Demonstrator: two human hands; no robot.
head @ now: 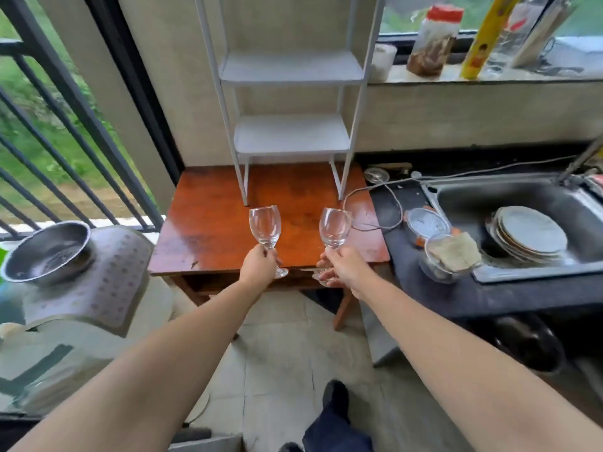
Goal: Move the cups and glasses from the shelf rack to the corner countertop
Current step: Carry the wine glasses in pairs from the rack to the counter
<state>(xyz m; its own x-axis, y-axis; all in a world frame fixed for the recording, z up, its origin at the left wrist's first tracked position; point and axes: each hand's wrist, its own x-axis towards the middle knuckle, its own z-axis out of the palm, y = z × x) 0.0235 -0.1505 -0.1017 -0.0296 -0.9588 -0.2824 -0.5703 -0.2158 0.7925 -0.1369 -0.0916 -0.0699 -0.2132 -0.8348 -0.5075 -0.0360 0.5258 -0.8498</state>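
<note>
Left hand (259,264) closed round the stem of one wine glass (265,227); right hand (342,267) pinching the stem of a second wine glass (334,228). Both upright above the wooden desk (208,230), bowls apart. Shelf rack (292,70) at 12 o'clock, visible tiers bare. I judge: carry phase. Keep bowls separated, stems vertical, swing towards the dark countertop (401,256) at 3 o'clock, clear of the cable (396,203).

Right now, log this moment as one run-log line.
left hand: holds wine glass | right hand: holds second wine glass | shelf rack: visible shelves bare
</note>
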